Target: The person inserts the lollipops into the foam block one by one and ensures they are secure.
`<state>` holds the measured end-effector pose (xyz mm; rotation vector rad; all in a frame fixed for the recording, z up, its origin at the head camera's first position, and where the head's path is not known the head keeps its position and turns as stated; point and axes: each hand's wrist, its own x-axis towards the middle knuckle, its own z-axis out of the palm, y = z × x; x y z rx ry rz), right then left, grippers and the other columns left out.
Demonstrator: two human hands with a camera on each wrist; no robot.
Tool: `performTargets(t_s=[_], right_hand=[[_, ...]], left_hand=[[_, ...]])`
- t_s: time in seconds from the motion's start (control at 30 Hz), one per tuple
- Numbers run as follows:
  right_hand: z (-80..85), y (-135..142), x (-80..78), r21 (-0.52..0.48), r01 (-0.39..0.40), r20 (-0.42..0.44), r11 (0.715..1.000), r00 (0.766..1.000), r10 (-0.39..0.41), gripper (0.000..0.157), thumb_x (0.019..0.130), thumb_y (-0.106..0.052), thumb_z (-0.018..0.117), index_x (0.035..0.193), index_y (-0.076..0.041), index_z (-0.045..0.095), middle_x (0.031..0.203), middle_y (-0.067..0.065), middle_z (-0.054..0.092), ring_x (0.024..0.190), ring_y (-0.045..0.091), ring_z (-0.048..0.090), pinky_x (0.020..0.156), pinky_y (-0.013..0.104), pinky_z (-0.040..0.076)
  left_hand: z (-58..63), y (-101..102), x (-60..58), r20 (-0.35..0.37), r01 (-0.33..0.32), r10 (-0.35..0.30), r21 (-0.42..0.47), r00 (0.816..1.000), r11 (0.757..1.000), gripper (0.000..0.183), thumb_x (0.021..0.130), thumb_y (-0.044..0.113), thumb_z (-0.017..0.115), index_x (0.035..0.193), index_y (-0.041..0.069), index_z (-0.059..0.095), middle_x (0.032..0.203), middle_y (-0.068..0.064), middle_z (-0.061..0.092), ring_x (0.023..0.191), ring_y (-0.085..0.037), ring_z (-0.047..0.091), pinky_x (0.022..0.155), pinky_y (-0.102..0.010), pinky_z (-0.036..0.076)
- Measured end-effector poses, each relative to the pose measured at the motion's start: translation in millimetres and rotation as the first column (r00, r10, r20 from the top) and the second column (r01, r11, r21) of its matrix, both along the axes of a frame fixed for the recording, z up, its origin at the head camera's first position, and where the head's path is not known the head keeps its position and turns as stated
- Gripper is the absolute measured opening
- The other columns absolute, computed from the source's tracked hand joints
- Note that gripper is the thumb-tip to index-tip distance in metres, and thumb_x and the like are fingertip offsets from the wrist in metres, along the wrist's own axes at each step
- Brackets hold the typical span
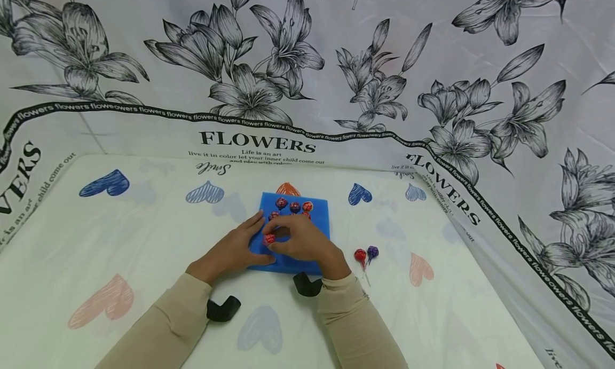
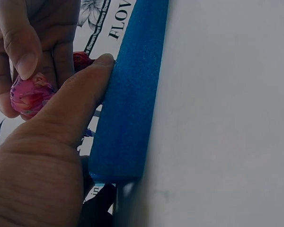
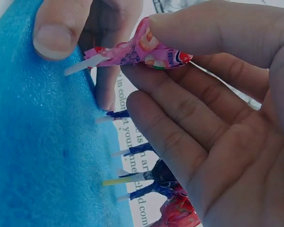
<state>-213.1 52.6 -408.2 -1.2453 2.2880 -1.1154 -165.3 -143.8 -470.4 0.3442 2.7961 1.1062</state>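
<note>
With thumb and fingers, my right hand point(image 1: 300, 238) pinches a lollipop in a pink wrapper point(image 3: 154, 49). Its short white stick point(image 3: 80, 65) points down at the blue foam block point(image 1: 283, 265), and the stick's tip overlaps the foam in the right wrist view. My left hand point(image 1: 235, 249) rests along the block's left side, fingers straight, with the thumb point(image 2: 92, 80) pressing near the front edge. Farther back, several wrapped lollipops point(image 1: 281, 202) stand upright with their sticks in the foam. The right hand partly hides this group in the head view.
To the right of the block, a red lollipop point(image 1: 360, 255) and a purple lollipop point(image 1: 372, 252) lie side by side on the white heart-print tablecloth point(image 1: 158, 241). A flower-print curtain point(image 1: 336, 64) hangs behind the table. Black wrist mounts point(image 1: 223, 309) stick out beside both cuffs.
</note>
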Motion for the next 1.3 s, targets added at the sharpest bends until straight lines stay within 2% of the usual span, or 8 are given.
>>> performTargets(t_s=[0.17,0.3,0.37,0.5,0.73,1.03,1.3], right_hand=[[6.5,4,0.8,0.009,-0.005,-0.032,1.000,0.999,0.005,0.024,0.087,-0.003,0.072,0.110,-0.004,0.068,0.108,-0.001,0.067,0.103,0.006,0.061,0.093,0.023,0.045],[16.6,11,1.8,0.026,0.037,-0.040,0.999,0.999,-0.036,0.026,0.087,-0.007,0.072,0.113,-0.006,0.069,0.107,-0.004,0.068,0.105,0.006,0.060,0.095,0.026,0.045],[21.7,15,2.1,0.021,0.053,-0.041,0.998,0.998,-0.053,0.026,0.087,-0.008,0.072,0.113,-0.005,0.069,0.108,-0.001,0.068,0.104,0.007,0.061,0.094,0.028,0.046],[31.8,24,2.5,-0.018,0.056,-0.078,0.998,0.995,-0.057,0.024,0.087,-0.008,0.072,0.111,-0.004,0.069,0.108,0.007,0.068,0.101,0.008,0.062,0.093,0.031,0.048],[47.7,42,4.6,-0.110,0.046,-0.197,0.993,0.978,-0.067,0.021,0.086,-0.008,0.072,0.107,-0.009,0.072,0.106,-0.003,0.068,0.097,0.012,0.063,0.088,0.037,0.051],[68.2,65,13.6,-0.154,0.083,-0.217,0.985,0.969,-0.116,0.026,0.086,-0.010,0.072,0.112,-0.013,0.072,0.114,-0.004,0.067,0.110,0.011,0.058,0.093,0.039,0.047],[76.9,95,13.0,-0.239,0.068,-0.247,0.969,0.961,-0.128,0.030,0.085,-0.002,0.071,0.114,-0.009,0.069,0.112,0.001,0.066,0.105,0.019,0.060,0.090,0.042,0.049]], left_hand=[[0.2,0,0.9,0.006,0.000,0.000,-0.002,1.000,1.000,0.109,0.072,0.064,0.074,0.152,0.006,0.027,0.160,-0.005,0.016,0.140,-0.039,0.023,0.106,-0.058,0.027],[0.7,1,-0.2,0.009,-0.003,0.004,-0.010,1.000,1.000,0.110,0.071,0.066,0.073,0.152,0.007,0.027,0.160,-0.004,0.015,0.140,-0.039,0.022,0.107,-0.057,0.027],[0.8,1,-1.0,0.011,-0.006,0.006,-0.015,1.000,1.000,0.111,0.071,0.066,0.073,0.153,0.007,0.027,0.160,-0.004,0.015,0.141,-0.038,0.022,0.107,-0.056,0.027],[0.9,2,-1.2,0.019,-0.007,0.008,-0.021,1.000,1.000,0.111,0.071,0.066,0.073,0.153,0.007,0.026,0.160,-0.004,0.015,0.141,-0.039,0.021,0.107,-0.057,0.027],[1.6,3,-0.1,0.036,-0.017,0.018,-0.026,0.999,1.000,0.112,0.070,0.066,0.073,0.153,0.008,0.026,0.160,-0.005,0.014,0.141,-0.040,0.020,0.107,-0.058,0.026],[1.0,3,-0.6,0.037,-0.029,0.030,-0.028,0.999,0.999,0.111,0.070,0.064,0.075,0.153,0.008,0.027,0.160,-0.006,0.015,0.141,-0.041,0.020,0.106,-0.059,0.027],[-2.1,2,0.0,0.015,-0.020,0.021,-0.020,1.000,1.000,0.110,0.071,0.063,0.075,0.152,0.006,0.028,0.160,-0.006,0.015,0.140,-0.041,0.020,0.106,-0.058,0.027]])
